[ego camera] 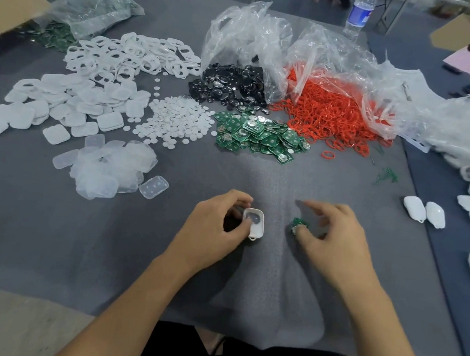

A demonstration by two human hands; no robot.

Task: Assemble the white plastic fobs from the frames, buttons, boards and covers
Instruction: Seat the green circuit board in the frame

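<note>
Grey mat (pixel 77 248), left hand (pixel 211 228) holding white frame (pixel 254 224), right hand (pixel 335 240) pinching blurred green board (pixel 298 223).

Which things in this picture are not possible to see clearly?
All in the head view:
- green board: partly covered by the right hand, whose fingertips are blurred.
- white frame: its left part is behind the left hand.
- water bottle: its cap is cut off by the top edge.

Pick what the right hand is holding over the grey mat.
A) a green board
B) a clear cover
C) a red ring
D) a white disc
A: the right hand pinches a small green board at its fingertips, while the left hand holds a white frame.
</note>
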